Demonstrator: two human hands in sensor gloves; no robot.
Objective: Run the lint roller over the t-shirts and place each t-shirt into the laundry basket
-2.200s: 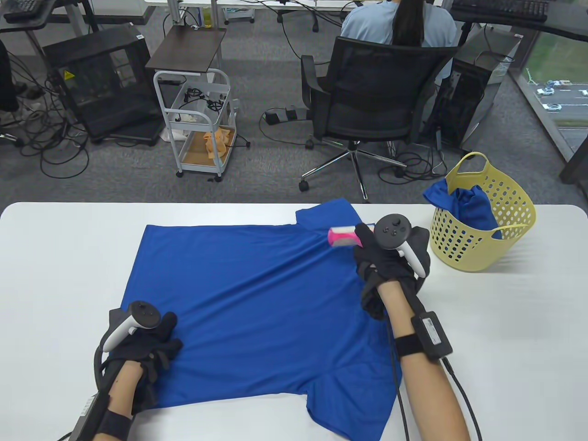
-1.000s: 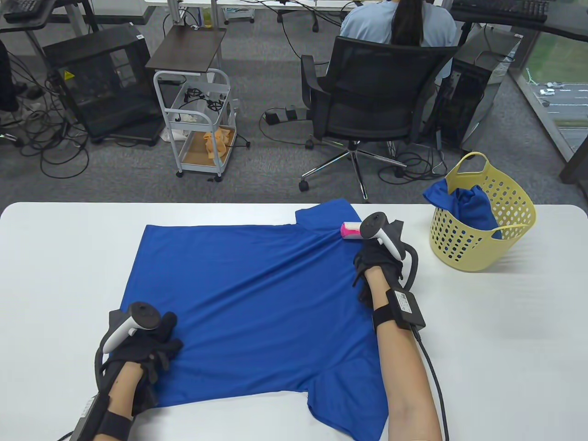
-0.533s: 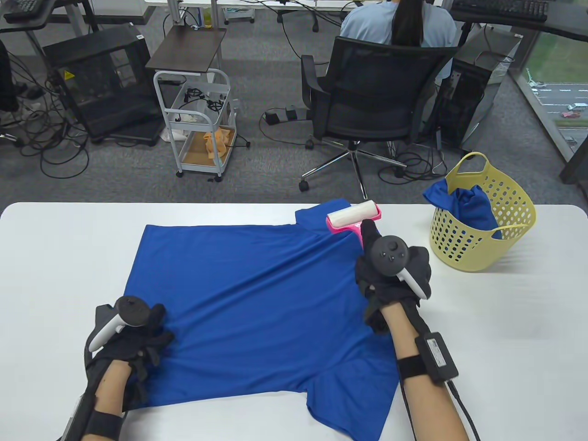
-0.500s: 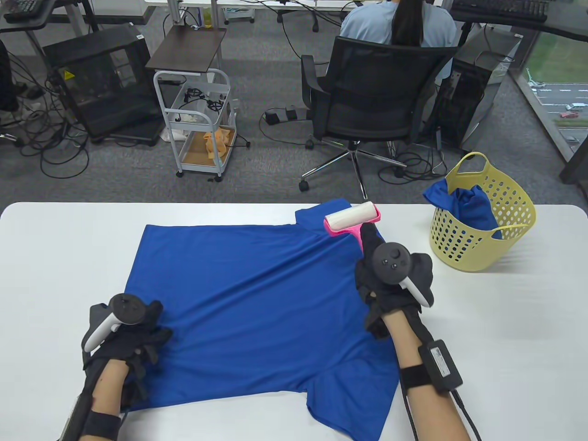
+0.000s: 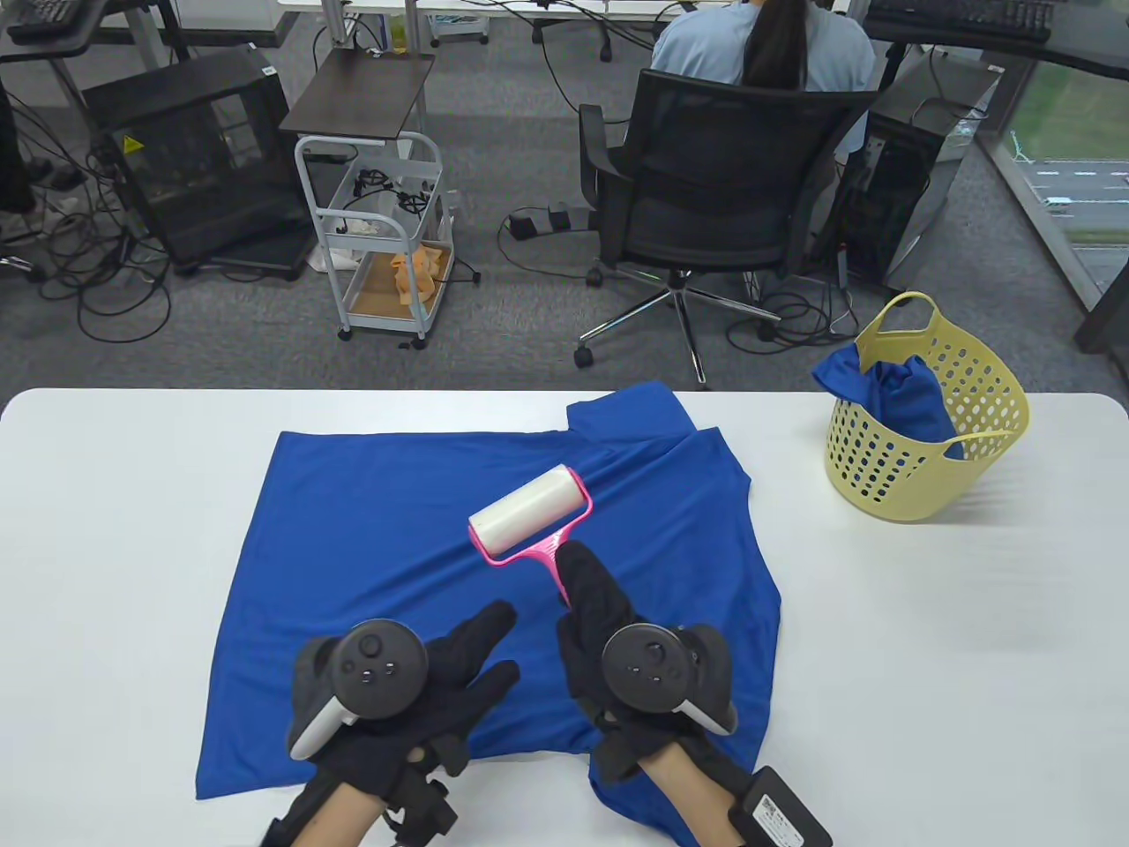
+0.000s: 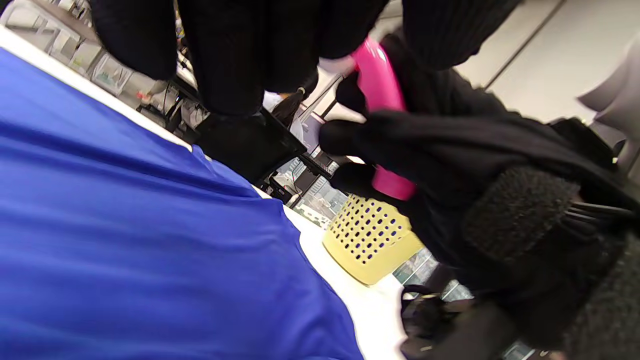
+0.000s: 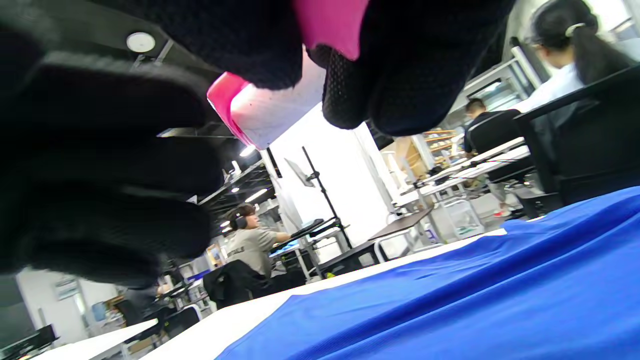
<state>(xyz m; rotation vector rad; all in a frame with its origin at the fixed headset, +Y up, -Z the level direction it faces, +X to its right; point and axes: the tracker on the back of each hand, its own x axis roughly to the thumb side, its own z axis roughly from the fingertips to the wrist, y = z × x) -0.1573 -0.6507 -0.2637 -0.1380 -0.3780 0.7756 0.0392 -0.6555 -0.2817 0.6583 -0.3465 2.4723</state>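
The right hand [image 5: 644, 670] grips the pink handle of the lint roller [image 5: 532, 514], fingers curled round it with the forefinger laid along the stem. The white roll sits over the middle of the blue t-shirt [image 5: 388, 529]; whether it touches the cloth cannot be told. The left hand [image 5: 414, 697] lies with its fingers straight and spread, resting on the near part of the shirt just beside the right hand, holding nothing. In the left wrist view the pink handle [image 6: 380, 85] shows inside the right hand's curled fingers [image 6: 350, 140].

The shirt lies spread flat on the white desk [image 5: 953, 635]. At the desk's far right stands the yellow laundry basket [image 5: 926, 423], with a crumpled blue shirt [image 5: 891, 388] in it, one fold hanging over the rim.

Half a second ago the roller was at the shirt's far edge near the collar, with the right hand out toward the basket; it is now drawn back toward the person, over the shirt's middle. The left hand has shifted from the shirt's near left corner to the near middle. The basket and its contents are unchanged.
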